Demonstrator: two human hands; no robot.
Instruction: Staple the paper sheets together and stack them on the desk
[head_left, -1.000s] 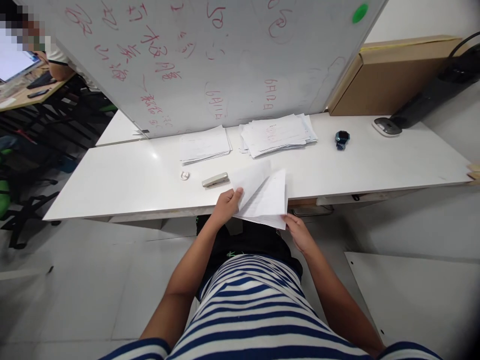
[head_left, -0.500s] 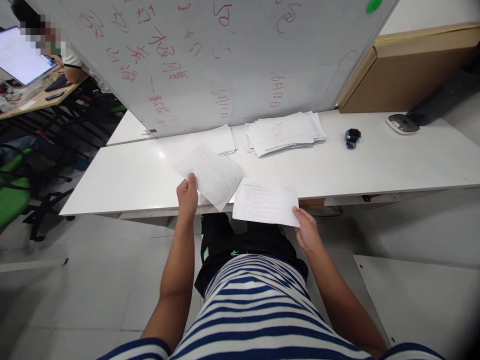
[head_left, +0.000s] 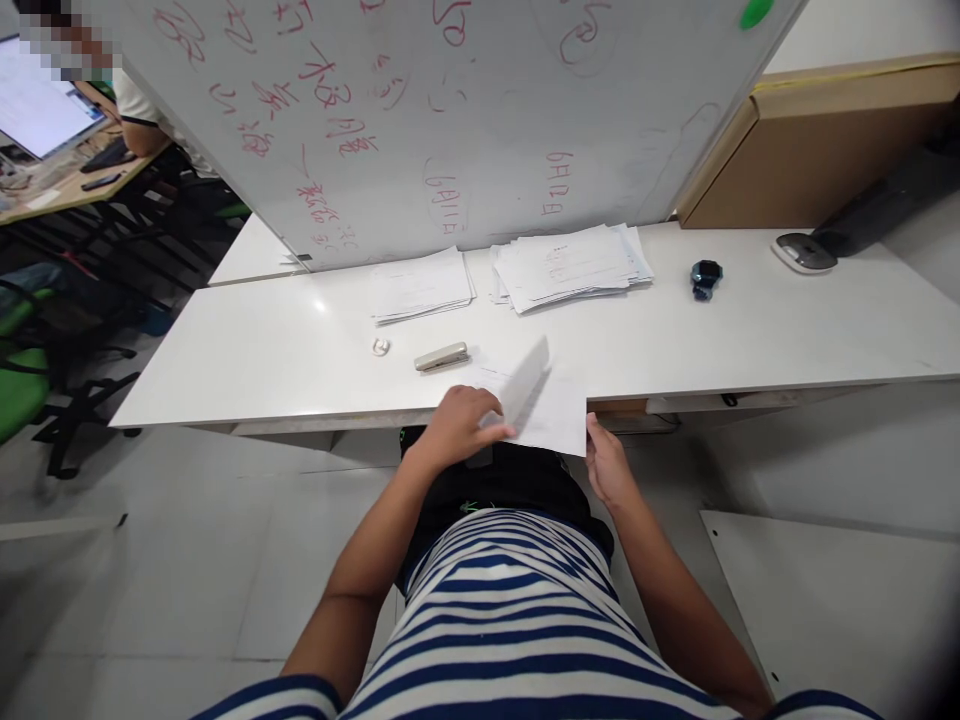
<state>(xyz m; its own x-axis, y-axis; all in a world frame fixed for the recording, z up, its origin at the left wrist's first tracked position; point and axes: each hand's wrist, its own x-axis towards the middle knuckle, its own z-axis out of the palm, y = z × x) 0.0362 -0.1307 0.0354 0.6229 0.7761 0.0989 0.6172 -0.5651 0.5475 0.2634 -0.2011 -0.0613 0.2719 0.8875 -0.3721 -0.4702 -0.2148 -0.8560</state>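
Note:
Over the front edge of the white desk (head_left: 247,350), my right hand (head_left: 609,465) pinches the right edge of a sheet of paper (head_left: 564,420) between thumb and fingers. My left hand (head_left: 466,425) is closed on another sheet of paper (head_left: 529,378), which stands tilted up above the first one and is partly blurred. Its fingers lie at the left side of the papers. Just behind the left hand rests a light-coloured stapler (head_left: 441,357). To its left is a small white coiled object (head_left: 380,347) whose kind I cannot make out.
A thin stack of papers (head_left: 424,285) and a thicker pile (head_left: 570,265) lie against the whiteboard (head_left: 495,120). A smartwatch (head_left: 706,278), a computer mouse (head_left: 805,253) and a cardboard box (head_left: 817,150) are at the right. Another person's arm (head_left: 142,130) shows at far left.
My left hand has swung right with its sheet, over the sheet in my right hand. The stapler and small white object, hidden before, now show. My right hand has barely moved.

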